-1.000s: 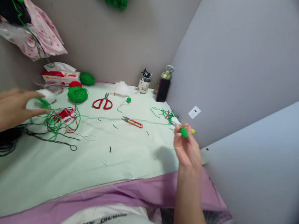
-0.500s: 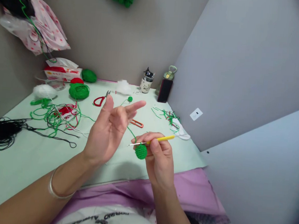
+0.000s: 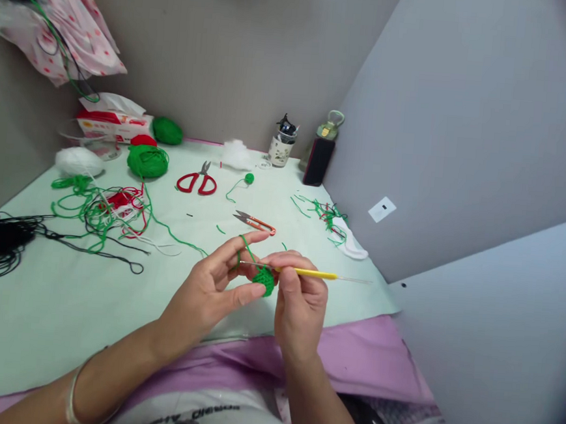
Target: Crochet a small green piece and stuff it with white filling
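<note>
Pinching the little green crochet piece (image 3: pixel 264 280) right between both hands, low over the near edge of the table (image 3: pixel 59 312). The left hand (image 3: pixel 213 285) is clamping it between the thumb and a lower finger. Its index finger is sticking out with the green yarn (image 3: pixel 246 243) draped over it. The right hand (image 3: pixel 300 305) is closed around the yellow hook (image 3: pixel 307 272), whose metal tip is pointing at the left fingers and lying across the top of the piece.

My two cents for doing this bit well: I'd be pinching right next to the stitch being worked so it isn't twisting, and holding that index finger high so the yarn is running snug, not floppy. The snips (image 3: pixel 255 222) are lying just past the left fingertips, and the yarn tangle (image 3: pixel 101 214) is sitting well out beyond the left hand, so the feed strand could be snagging there.
</note>
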Demonstrator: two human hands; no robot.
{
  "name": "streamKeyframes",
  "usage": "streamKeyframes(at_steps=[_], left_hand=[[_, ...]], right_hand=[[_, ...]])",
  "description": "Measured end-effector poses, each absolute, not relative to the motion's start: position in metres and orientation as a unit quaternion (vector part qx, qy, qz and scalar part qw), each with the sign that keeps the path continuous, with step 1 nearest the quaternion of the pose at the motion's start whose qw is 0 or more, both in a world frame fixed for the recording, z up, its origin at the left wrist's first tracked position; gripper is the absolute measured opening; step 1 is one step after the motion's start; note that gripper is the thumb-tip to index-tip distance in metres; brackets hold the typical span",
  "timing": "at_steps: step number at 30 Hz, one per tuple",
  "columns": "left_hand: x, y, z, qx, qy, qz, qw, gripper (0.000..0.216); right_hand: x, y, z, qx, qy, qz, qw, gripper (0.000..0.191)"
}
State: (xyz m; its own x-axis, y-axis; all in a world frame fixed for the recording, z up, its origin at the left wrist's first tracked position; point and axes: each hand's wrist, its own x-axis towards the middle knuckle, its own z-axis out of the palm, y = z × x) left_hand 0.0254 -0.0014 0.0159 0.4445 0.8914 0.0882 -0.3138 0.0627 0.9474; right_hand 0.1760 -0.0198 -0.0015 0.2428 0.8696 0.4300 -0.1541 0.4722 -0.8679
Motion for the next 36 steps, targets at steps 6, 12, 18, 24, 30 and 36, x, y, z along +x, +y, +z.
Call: streamKeyframes(at_steps=[6,12,18,24,30,36], left_hand=[[0.018,0.002,0.012,0.504,0.301,0.442,0.678,0.053],[0.014,-0.003,0.012,0.506,0.328,0.464,0.649,0.047],[0.010,-0.004,0.011,0.530,0.352,0.462,0.617,0.043],[0.011,-0.008,0.009,0.565,0.395,0.466,0.555,0.041],[0.021,-0.009,0.011,0.451,0.396,0.468,0.649,0.056],[0.015,-0.002,0.012,0.328,0.346,0.434,0.765,0.055]], right_hand=[[0.174,-0.017,0.001,-0.342,-0.414,0.466,0.703,0.017],[0.176,-0.017,0.003,-0.298,-0.432,0.498,0.690,0.020],[0.181,-0.023,0.001,-0.305,-0.480,0.476,0.671,0.022],[0.181,-0.037,-0.002,-0.371,-0.617,0.273,0.638,0.024],[0.179,-0.038,-0.018,-0.402,-0.745,0.001,0.532,0.042],[0.176,-0.030,-0.013,-0.361,-0.583,0.218,0.695,0.026]])
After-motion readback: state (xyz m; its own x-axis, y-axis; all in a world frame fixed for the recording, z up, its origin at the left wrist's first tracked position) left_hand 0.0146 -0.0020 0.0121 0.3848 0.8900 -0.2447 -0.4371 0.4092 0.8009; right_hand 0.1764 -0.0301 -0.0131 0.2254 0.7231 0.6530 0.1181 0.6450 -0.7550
